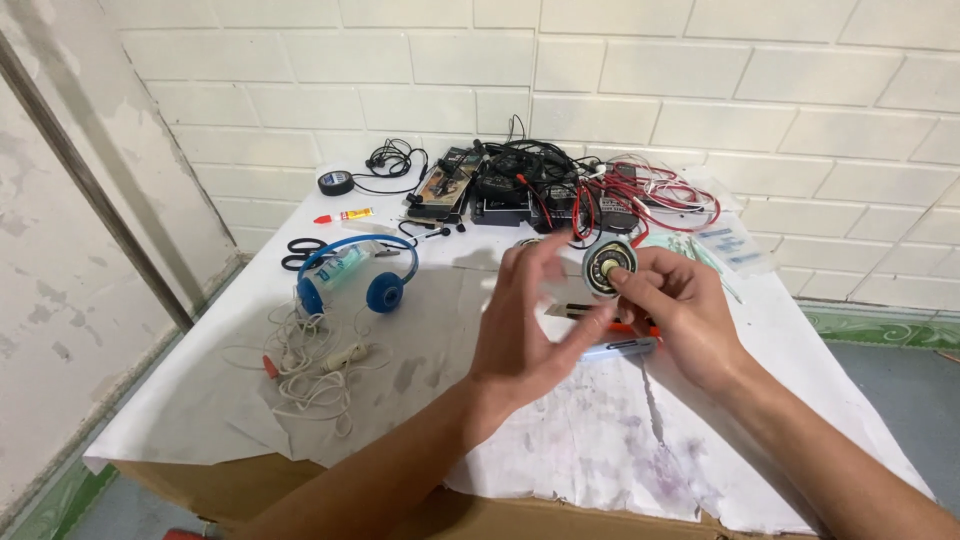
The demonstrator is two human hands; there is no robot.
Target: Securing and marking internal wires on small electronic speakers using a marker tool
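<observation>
Pinching a small round speaker driver [609,267] in the right hand [680,315], the person holds the left hand [530,325] open-fingered beside it, seemingly inspecting, so careful fingertip handling comes next.

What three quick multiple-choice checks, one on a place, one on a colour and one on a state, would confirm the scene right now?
1. Where is the headset?
A. On the paper-covered table, left of the hands
B. On the floor
C. In the left hand

2. What colour is the headset?
A. Red
B. Blue
C. Green

3. What is the state of the round speaker?
A. Lying among the wires
B. Lying under the scissors
C. Held up in the right hand

Answers:
1. A: it rests on the table by the white cable.
2. B: its band and ear pads are blue.
3. C: the right hand's fingers pinch it above the table, while the left hand is open beside it and holds nothing.
</observation>
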